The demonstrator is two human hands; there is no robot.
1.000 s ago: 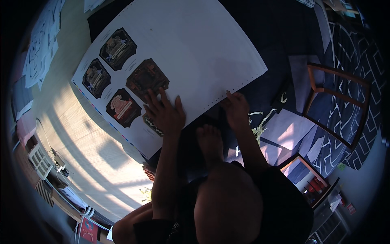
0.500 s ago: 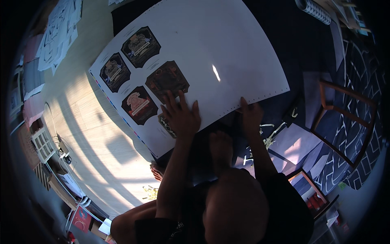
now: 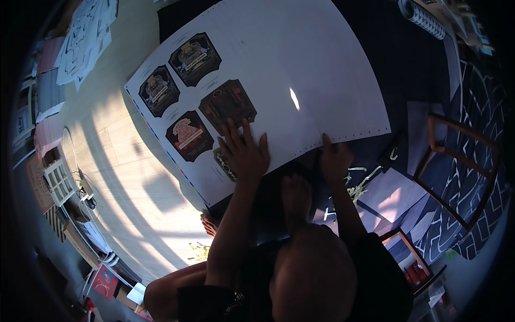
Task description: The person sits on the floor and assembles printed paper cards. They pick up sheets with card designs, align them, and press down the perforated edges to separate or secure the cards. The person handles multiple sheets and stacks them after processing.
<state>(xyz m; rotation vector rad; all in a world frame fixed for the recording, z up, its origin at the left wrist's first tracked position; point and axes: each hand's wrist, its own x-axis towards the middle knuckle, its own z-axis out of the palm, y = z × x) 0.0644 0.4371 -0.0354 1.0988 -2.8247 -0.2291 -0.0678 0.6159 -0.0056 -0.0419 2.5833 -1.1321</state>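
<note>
Fingers spread, the left hand (image 3: 248, 160) lies flat on the white printed sheet (image 3: 322, 70); the right hand (image 3: 336, 160) pinches its near edge. The sheet lies over a dark surface (image 3: 378, 40).

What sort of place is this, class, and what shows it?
Probably an improvised, floor-level indoor workspace: a large white sheet printed with dark patches, pale curled scraps, and pale wood-grain flooring.
</note>
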